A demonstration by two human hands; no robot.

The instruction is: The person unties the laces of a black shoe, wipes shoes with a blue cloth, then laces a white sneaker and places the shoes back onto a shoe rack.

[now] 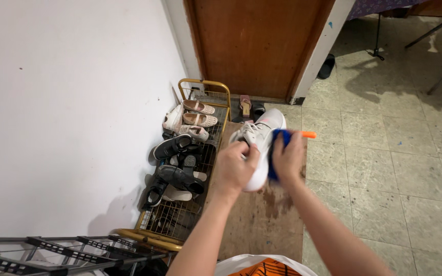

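Over the wooden board (pixel 262 225), mid-air, we've got a white sneaker (pixel 260 143), toe toward us, heel toward the brown door (pixel 254 46). Our left hand (pixel 234 168) is clamped on its laced upper, fingers curled around the near side. Our right hand (pixel 288 158) is wrapped around a blue brush with an orange handle tip (pixel 308 135), bristle side against the sneaker's right flank. Left of the board: a gold wire shoe rack (pixel 205 84) against the white wall (pixel 67 112), loaded with black shoes (pixel 172 146) and pale sandals (pixel 199 119). Tiled floor (pixel 384 163) on the right.
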